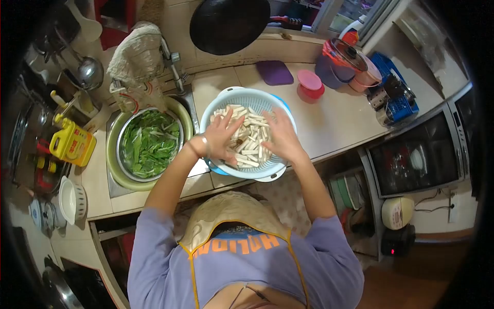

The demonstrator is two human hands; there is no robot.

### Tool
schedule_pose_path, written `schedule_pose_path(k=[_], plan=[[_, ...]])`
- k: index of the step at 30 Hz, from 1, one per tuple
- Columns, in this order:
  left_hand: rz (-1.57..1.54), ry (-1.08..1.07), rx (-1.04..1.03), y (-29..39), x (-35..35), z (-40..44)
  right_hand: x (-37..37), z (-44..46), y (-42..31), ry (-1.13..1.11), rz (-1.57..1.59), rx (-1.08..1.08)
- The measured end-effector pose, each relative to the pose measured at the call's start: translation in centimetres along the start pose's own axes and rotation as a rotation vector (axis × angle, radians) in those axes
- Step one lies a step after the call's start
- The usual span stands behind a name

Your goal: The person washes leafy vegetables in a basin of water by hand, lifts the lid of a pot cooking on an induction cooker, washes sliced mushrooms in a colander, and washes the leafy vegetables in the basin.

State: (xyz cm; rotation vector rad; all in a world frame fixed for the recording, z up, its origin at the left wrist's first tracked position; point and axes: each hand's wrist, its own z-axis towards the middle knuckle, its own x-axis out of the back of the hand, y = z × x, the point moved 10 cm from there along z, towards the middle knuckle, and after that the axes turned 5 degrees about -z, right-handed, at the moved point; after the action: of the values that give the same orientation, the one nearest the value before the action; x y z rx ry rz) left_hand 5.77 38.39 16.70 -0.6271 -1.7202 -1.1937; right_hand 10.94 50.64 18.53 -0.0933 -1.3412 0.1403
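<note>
A light blue colander [268,168] stands at the counter's front edge, with a brighter blue basin [215,167] showing under its rim. Pale, cut vegetable strips [250,147] lie heaped inside it; their exact kind I cannot make out. My left hand [222,137] rests over the left side of the heap, fingers spread and touching the strips. On the opposite side my right hand [283,136] reaches over the rim, its fingers apart against the strips. Neither hand is closed around anything. Some strips are hidden beneath my fingers.
Left of the colander, a metal bowl of leafy greens [152,147] sits in a green basin [113,167] in the sink, near the faucet [176,77]. A yellow jug [74,140] stands further left. Along the back are a purple mat [275,72] and pink container [310,85].
</note>
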Motion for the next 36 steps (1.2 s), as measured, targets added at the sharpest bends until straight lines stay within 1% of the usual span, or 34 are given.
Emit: schedule_pose_path(k=[1,3,4,7,8,9,11,12,15,18,21,22,25,26,29,30,33,34,36], plan=[[0.147,-0.145,0.097,-0.7,-1.5,0.8,-1.3,1.1,-0.9,-0.101,-0.026,0.051],[0.219,-0.294,0.187,-1.0,-3.1,2.0,-3.9,2.9,-2.3,-0.297,-0.086,0.141],[0.256,-0.371,0.230,-1.2,-3.9,2.5,-4.9,3.5,-2.1,-0.350,-0.084,0.124],[0.362,-0.448,0.250,-1.4,-5.6,4.1,-7.1,4.6,-1.3,-0.494,-0.075,0.049],[0.417,-0.485,0.213,-1.9,-7.0,5.0,-7.3,4.7,-1.3,-0.529,-0.071,0.011],[0.425,-0.477,0.225,-1.6,-6.9,5.2,-7.7,4.4,-1.2,-0.571,-0.066,-0.029],[0.441,-0.448,0.253,-1.2,-6.4,5.5,-9.2,4.4,-0.5,-0.566,0.029,-0.092],[0.307,-0.309,0.302,-2.6,-7.0,6.2,-9.9,4.4,0.0,-0.562,0.074,-0.121],[0.145,-0.044,0.220,-3.2,-6.3,6.8,-10.7,4.7,0.2,-0.566,0.264,-0.137],[-0.265,-0.051,0.041,-2.8,-4.1,6.1,-9.3,4.8,0.6,-0.565,0.562,-0.193],[-0.391,0.049,0.027,-1.9,-0.3,4.9,-5.9,5.3,0.2,-0.418,0.792,-0.144],[-0.350,0.085,-0.014,-2.3,0.3,4.7,-5.7,5.6,0.6,-0.396,0.819,-0.141],[-0.400,0.125,-0.050,-2.3,1.6,3.7,-3.4,5.8,1.7,-0.352,0.775,-0.095],[-0.324,0.030,0.000,-2.4,1.0,3.3,-2.7,5.5,1.1,-0.447,0.790,-0.037],[0.157,-0.157,0.214,-2.7,-1.9,2.4,-2.8,4.4,-0.2,-0.345,0.473,0.352],[0.242,-0.245,0.170,-2.6,-3.7,2.5,-5.2,3.2,-0.6,-0.473,0.361,0.421],[0.223,-0.401,0.357,-1.0,-4.6,1.8,-5.7,0.2,-3.1,-0.808,-0.098,0.246],[0.276,-0.400,0.376,-1.2,-5.2,2.1,-7.5,0.1,-3.0,-0.852,-0.138,0.227],[0.304,-0.364,0.452,-1.6,-5.3,3.1,-8.9,0.8,-2.7,-0.844,-0.210,0.195]])
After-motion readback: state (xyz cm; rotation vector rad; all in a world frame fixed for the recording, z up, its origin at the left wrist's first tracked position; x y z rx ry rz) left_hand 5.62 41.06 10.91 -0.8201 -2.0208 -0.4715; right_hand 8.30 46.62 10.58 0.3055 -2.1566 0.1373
